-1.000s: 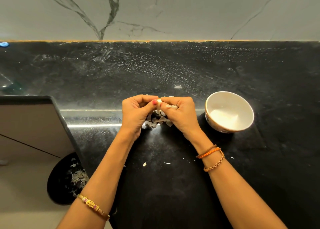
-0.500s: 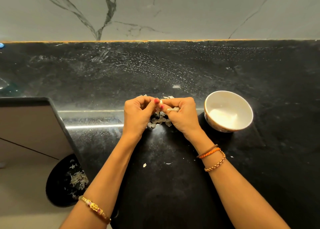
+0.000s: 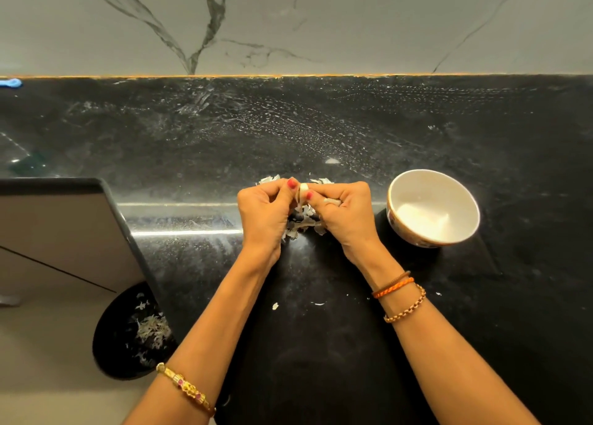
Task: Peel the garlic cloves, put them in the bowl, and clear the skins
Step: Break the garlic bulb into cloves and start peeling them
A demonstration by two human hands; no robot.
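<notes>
A home kitchen; black stone counter (image 3: pixel 417 135); marble backsplash (image 3: pixel 353 23); bin (image 3: pixel 128 334) below.

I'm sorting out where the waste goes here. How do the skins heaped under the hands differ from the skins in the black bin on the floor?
The skins on the counter lie in a loose heap on the black counter under both hands, partly hidden by them; the skins in the bin lie in full view.
The counter heap sits beside the bowl; the bin stands below the counter's left edge.
Both are pale, thin flakes.
</notes>
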